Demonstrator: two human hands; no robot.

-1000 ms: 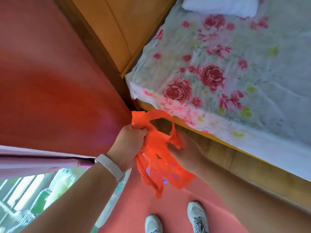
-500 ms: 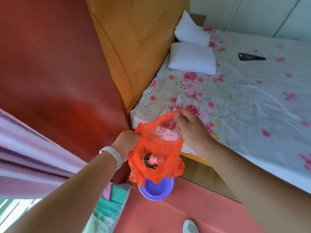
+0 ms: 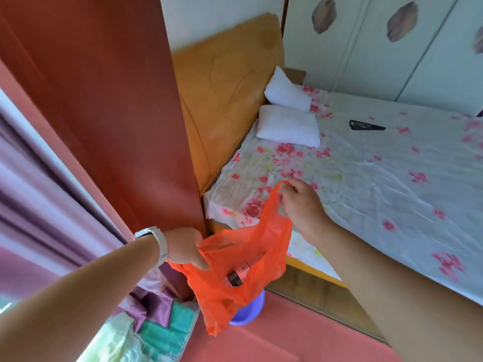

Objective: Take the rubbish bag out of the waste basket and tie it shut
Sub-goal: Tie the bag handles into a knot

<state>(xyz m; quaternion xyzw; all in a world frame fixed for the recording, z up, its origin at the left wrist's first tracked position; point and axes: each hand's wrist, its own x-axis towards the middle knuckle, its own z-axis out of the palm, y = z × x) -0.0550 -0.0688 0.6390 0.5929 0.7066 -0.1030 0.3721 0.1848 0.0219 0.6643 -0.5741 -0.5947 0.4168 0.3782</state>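
Observation:
An orange plastic rubbish bag (image 3: 245, 265) hangs in the air between my two hands, its mouth pulled wide. My left hand (image 3: 187, 248), with a white watch at the wrist, grips the bag's left handle low down. My right hand (image 3: 303, 205) pinches the right handle and holds it higher, over the bed's corner. Inside the bag a dark can or small package (image 3: 237, 275) shows through the plastic. Under the bag, the purple waste basket (image 3: 249, 313) stands on the red floor, mostly hidden by the bag.
A bed with a rose-patterned sheet (image 3: 366, 178) fills the right side, with two white pillows (image 3: 288, 125) and a dark object (image 3: 366, 125). A red-brown panel (image 3: 117, 113) and wooden headboard (image 3: 230, 87) stand to the left. Purple curtains (image 3: 39, 192) and green cloth (image 3: 167, 333) lie lower left.
The bag has been spread open: my right hand has pulled its handle up and to the right, while my left hand has dropped lower. The view has tilted up toward the bed and wardrobe.

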